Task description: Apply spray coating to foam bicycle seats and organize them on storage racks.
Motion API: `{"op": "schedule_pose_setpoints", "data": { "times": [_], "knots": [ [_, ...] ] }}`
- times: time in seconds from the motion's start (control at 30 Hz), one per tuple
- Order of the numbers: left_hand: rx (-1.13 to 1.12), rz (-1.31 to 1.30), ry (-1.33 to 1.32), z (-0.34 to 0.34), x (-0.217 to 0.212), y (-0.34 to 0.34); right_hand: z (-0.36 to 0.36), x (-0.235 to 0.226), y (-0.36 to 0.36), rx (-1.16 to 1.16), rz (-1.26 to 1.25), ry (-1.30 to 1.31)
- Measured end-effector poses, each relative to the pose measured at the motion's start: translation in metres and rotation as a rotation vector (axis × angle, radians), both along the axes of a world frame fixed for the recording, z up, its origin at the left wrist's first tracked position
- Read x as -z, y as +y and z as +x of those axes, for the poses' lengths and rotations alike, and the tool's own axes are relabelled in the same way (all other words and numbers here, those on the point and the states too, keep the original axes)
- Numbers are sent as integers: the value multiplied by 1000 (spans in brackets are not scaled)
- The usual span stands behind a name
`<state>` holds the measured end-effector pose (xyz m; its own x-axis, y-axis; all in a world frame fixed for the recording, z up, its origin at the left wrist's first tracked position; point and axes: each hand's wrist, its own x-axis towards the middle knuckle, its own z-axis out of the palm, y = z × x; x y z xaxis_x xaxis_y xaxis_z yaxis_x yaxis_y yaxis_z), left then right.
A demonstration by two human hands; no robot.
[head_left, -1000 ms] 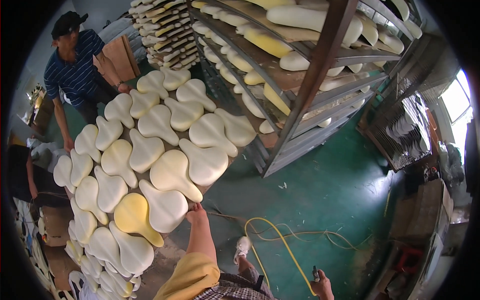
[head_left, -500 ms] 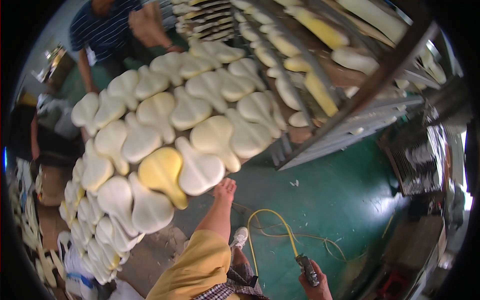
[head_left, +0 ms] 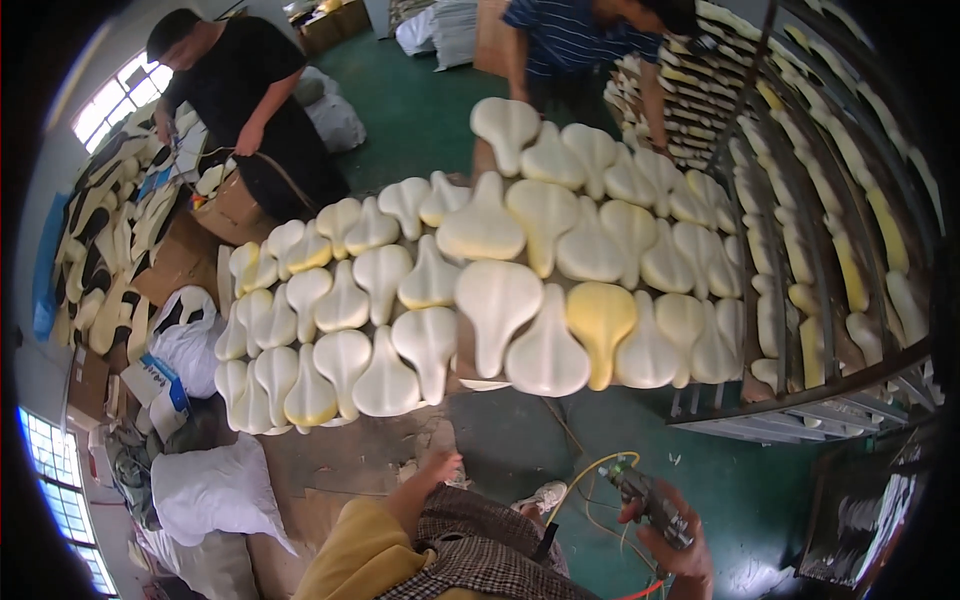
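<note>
Rows of cream and yellow bicycle-saddle foam pads [head_left: 548, 345] cover a long table in front of me. My right hand [head_left: 675, 535] is wrapped round a dark, cylindrical hand tool [head_left: 650, 500] with a greenish metal head, and a thin yellow hose [head_left: 590, 468] runs beside it. The tool points up and left, below the table's near edge and apart from the pads. My left hand [head_left: 440, 466] is low in front of my body, short of the table edge and touching no pad. It is small and blurred, so its finger pose is unclear.
Metal racks [head_left: 800, 400] full of pads stand at the right. A person in a striped shirt [head_left: 570, 40] leans over the table's far side; another in black [head_left: 250, 90] works at far left. White sacks [head_left: 215, 485] lie at left, and hose loops cross the green floor [head_left: 740, 470].
My view has swung left, bringing the person in black and more of the table into sight. My left hand is now farther from the pads; the tool in my right hand is raised.
</note>
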<state>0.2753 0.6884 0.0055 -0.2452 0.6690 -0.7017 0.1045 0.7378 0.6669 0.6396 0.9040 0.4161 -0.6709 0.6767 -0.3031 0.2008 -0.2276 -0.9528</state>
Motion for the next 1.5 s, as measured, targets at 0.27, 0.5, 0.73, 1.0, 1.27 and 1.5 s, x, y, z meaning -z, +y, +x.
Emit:
{"op": "schedule_pose_setpoints", "data": {
  "times": [0.27, 0.5, 0.73, 1.0, 1.27, 1.5],
  "knots": [
    [-1014, -329, -263, -103, -27, -193, -145, -18, -33, -93, 331, -113],
    [-996, -308, -357, -118, -15, -243, -214, -20, -46, 43, 388, -224],
    [-923, -322, -466, -124, 15, -191, -252, -29, -29, 91, 478, -248],
    [-942, -236, -411, -129, 2, -160, -259, -44, -18, 71, 517, -287],
    [-846, -310, -317, -137, -28, -169, -288, -52, -13, 118, 494, -169],
    [-871, -320, -375, -148, -8, -181, -251, -28, -41, -39, 567, -347]
  ]
}}
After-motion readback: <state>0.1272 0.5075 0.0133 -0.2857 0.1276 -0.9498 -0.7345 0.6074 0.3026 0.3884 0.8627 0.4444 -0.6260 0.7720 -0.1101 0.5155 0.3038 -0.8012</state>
